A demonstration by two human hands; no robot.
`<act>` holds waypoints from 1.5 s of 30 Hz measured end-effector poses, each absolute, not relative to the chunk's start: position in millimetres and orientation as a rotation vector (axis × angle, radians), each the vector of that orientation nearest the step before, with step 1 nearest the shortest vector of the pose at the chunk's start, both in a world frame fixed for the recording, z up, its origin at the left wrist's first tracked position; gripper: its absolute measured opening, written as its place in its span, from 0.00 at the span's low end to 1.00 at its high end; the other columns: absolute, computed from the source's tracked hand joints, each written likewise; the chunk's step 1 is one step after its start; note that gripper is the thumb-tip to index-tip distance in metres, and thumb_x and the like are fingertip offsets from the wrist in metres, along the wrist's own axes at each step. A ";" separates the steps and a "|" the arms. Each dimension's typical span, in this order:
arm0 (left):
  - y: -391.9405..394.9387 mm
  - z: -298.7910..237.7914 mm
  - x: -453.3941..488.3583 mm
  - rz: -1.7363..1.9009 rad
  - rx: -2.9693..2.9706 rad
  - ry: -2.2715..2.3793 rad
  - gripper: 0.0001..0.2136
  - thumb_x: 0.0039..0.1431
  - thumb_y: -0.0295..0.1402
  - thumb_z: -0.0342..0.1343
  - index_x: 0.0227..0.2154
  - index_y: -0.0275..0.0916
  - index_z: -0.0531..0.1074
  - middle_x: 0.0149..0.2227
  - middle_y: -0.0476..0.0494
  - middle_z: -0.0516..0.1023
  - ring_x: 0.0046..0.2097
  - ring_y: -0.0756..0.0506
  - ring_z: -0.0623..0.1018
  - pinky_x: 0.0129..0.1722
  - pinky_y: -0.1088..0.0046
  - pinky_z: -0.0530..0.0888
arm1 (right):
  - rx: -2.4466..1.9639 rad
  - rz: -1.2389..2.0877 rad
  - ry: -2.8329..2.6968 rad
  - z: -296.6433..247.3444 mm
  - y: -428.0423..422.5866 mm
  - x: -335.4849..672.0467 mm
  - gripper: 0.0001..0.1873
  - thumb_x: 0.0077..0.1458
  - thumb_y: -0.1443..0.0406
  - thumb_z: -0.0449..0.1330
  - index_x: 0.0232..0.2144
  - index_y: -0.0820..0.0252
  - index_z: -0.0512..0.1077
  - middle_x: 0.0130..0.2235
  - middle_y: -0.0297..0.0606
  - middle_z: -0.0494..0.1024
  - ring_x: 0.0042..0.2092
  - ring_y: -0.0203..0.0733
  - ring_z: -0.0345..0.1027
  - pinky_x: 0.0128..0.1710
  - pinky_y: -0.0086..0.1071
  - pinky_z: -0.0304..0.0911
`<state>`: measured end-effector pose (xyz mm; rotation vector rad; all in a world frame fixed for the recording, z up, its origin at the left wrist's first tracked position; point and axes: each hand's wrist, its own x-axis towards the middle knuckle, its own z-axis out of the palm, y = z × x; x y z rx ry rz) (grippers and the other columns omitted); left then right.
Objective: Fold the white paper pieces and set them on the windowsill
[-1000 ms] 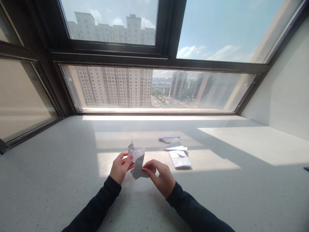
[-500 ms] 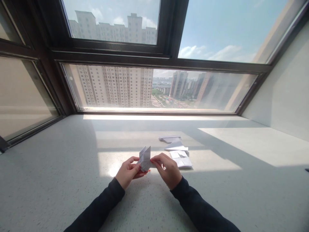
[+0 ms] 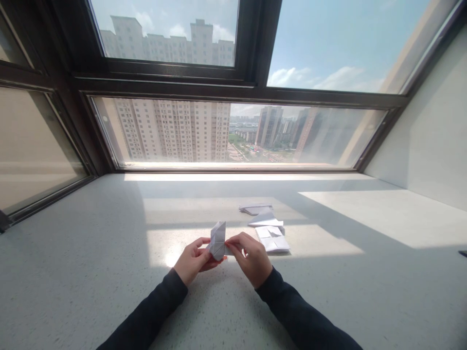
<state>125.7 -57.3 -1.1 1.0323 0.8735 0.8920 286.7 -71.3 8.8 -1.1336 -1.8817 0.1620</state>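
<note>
A small piece of folded white paper [image 3: 218, 239] is held up between my two hands, above the pale speckled sill. My left hand [image 3: 194, 257] grips its left and lower side, thumb in front and fingers behind and below. The fingertips of my right hand [image 3: 251, 255] pinch a flap at the paper's right edge. A pointed part of the paper stands upright, with crease lines across its front. The back of the paper is hidden.
Beyond my right hand lie a flat folded paper square [image 3: 273, 239], a pointed folded paper [image 3: 266, 217] and another folded paper [image 3: 255, 208]. A dark-framed window [image 3: 241, 92] rises behind the speckled sill [image 3: 91, 272]. A dark object [image 3: 463, 253] shows at the right edge.
The two upright points of the paper, apart before, now appear together as one. Both hands keep their hold and have barely shifted; the view has moved slightly.
</note>
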 end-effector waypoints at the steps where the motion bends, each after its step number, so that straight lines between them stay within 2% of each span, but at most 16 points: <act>1: -57.6 -1.0 125.4 0.884 1.028 0.866 0.22 0.35 0.42 0.62 0.34 0.36 0.65 0.27 0.42 0.78 0.34 0.41 0.77 0.35 0.68 0.72 | -1.143 0.161 -1.878 8.2 -70.8 286.9 0.06 0.51 0.69 0.52 0.24 0.62 0.68 0.23 0.35 0.69 0.24 0.34 0.61 0.23 0.26 0.58; 8: -61.3 1.6 126.0 0.860 0.954 0.818 0.23 0.36 0.40 0.63 0.36 0.35 0.65 0.31 0.40 0.77 0.37 0.42 0.76 0.36 0.71 0.71 | -1.181 0.136 -1.866 5.9 -67.9 288.5 0.07 0.51 0.68 0.52 0.23 0.61 0.68 0.22 0.35 0.69 0.24 0.35 0.61 0.22 0.26 0.57; 21: -59.4 -0.5 124.9 0.865 0.889 0.788 0.23 0.33 0.32 0.64 0.37 0.34 0.66 0.31 0.38 0.77 0.38 0.38 0.76 0.43 0.62 0.68 | -1.190 0.142 -1.871 3.9 -66.9 289.2 0.07 0.51 0.69 0.52 0.23 0.61 0.67 0.23 0.35 0.69 0.25 0.35 0.61 0.23 0.26 0.58; 29: -59.9 3.1 125.7 0.853 0.930 0.835 0.24 0.37 0.37 0.63 0.38 0.34 0.65 0.31 0.38 0.77 0.37 0.39 0.76 0.40 0.65 0.69 | -1.180 0.147 -1.882 3.2 -66.9 288.9 0.07 0.51 0.68 0.52 0.23 0.61 0.67 0.23 0.35 0.69 0.25 0.35 0.62 0.24 0.27 0.58; 39: -59.0 -3.6 126.3 0.861 1.021 0.858 0.23 0.38 0.38 0.62 0.38 0.35 0.65 0.30 0.38 0.78 0.37 0.41 0.76 0.37 0.68 0.71 | -1.176 0.174 -1.876 4.9 -68.7 287.9 0.07 0.51 0.68 0.52 0.23 0.61 0.67 0.23 0.35 0.68 0.25 0.35 0.61 0.23 0.28 0.59; 42: -58.6 -1.9 126.2 0.895 1.034 0.820 0.23 0.38 0.37 0.62 0.39 0.34 0.64 0.31 0.39 0.78 0.37 0.41 0.76 0.38 0.66 0.71 | -1.153 0.135 -1.812 6.5 -68.8 289.2 0.04 0.51 0.67 0.52 0.29 0.61 0.67 0.26 0.37 0.68 0.28 0.38 0.62 0.27 0.31 0.60; 43: -58.3 -1.1 126.0 0.910 1.043 0.808 0.23 0.39 0.37 0.62 0.39 0.34 0.64 0.31 0.38 0.77 0.37 0.41 0.76 0.39 0.66 0.71 | -1.145 0.106 -1.764 6.5 -68.3 289.9 0.06 0.50 0.66 0.53 0.33 0.61 0.66 0.29 0.39 0.68 0.31 0.40 0.62 0.28 0.32 0.61; 45: -57.3 -0.1 125.4 0.948 1.062 0.798 0.23 0.41 0.37 0.61 0.40 0.34 0.63 0.32 0.39 0.77 0.37 0.41 0.76 0.40 0.64 0.70 | -1.155 0.086 -1.646 5.3 -66.6 291.2 0.18 0.47 0.62 0.57 0.41 0.61 0.63 0.35 0.42 0.67 0.34 0.42 0.61 0.30 0.35 0.62</act>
